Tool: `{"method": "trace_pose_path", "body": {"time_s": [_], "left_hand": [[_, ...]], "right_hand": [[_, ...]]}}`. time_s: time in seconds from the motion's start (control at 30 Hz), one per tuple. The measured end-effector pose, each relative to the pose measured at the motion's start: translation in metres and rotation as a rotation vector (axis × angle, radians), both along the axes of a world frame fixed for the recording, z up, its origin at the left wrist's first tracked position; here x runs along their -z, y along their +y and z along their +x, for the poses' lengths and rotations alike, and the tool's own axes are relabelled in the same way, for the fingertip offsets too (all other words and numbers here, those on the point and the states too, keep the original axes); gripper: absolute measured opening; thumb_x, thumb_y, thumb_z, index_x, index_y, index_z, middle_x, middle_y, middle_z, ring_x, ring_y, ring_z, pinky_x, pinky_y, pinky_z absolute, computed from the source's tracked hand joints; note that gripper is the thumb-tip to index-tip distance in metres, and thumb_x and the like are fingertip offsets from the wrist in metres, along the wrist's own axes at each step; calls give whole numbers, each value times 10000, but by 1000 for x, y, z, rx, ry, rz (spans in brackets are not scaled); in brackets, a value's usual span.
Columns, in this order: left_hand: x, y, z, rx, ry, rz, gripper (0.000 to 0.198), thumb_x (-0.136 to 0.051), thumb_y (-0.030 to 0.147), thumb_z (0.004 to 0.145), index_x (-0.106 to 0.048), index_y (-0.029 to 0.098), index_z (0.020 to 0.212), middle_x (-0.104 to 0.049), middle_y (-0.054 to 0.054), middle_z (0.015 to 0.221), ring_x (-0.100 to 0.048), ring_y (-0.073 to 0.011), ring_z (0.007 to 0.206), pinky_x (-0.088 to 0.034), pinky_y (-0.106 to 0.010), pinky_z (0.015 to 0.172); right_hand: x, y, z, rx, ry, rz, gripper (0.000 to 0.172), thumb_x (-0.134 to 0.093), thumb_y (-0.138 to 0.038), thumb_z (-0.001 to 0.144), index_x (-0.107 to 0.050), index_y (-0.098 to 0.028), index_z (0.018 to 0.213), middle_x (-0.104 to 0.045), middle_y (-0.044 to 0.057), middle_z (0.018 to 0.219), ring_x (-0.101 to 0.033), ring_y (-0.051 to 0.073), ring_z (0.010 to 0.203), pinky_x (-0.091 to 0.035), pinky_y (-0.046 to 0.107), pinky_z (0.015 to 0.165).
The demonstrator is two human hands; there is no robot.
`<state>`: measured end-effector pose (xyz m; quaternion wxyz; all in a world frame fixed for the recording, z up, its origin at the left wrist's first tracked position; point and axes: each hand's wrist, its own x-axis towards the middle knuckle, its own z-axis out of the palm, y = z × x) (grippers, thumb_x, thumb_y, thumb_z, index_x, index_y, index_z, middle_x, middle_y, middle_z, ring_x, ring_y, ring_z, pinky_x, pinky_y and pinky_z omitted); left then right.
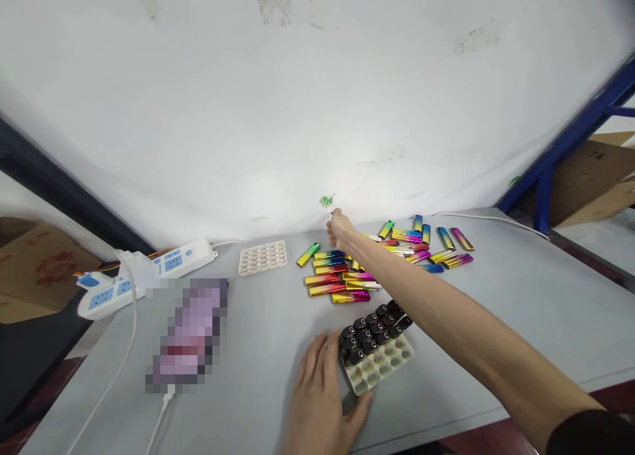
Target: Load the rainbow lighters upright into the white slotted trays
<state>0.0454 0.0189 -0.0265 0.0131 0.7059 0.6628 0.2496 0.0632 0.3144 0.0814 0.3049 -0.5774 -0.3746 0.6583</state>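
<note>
My left hand [320, 392] lies flat on the grey table, fingers stretched, its thumb against the near edge of a beige tray [384, 369]. The far half of the tray's pockets is filled with several black caps [373, 330]. My right arm reaches far across the table. My right hand [338, 229] is closed in a pinch near the wall on a small white thing I cannot make out, just above a heap of several rainbow-coloured sticks [337, 276]. More such sticks [431, 243] lie to the right.
A second, empty beige tray [262, 257] sits at the back. White and blue power strips [143, 273] with cables lie on the left, next to a blurred-out object [191, 336] on a white cable. A white wall stands behind; cardboard boxes [590, 177] and a blue frame stand right.
</note>
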Motion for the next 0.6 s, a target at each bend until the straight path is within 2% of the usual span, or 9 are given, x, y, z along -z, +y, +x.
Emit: {"method": "trace_pose_path", "body": {"time_s": [0.13,0.37,0.6], "left_hand": [[0,0,0,-2,6,4,793,-629,388,829,-271,143,1494,-578,-155,1408,-557,-325,1288,-551,-459,988],[-1,-1,1,-7,11,1,793,-629,376,822,-275,142,1492,-580,-152,1406,-557,-317,1290,-552,-444,986],[1,-1,0,-1,6,-13,797,-625,373,829,-258,144,1498,-566,-164,1418,-548,-331,1299,-537,-461,1006]], "right_hand": [[-1,0,1,45,-11,7,375,-185,-452,1008,-337,-232,744,-239,-75,507,-161,85,385,-143,185,327],[-3,-8,-4,12,-25,5,361,-222,-412,1008,-339,-227,721,-245,-70,500,-174,82,378,-139,185,322],[0,-4,10,-6,-58,11,376,-203,-403,1010,-339,-225,708,-236,-73,502,-151,77,380,-122,180,318]]}}
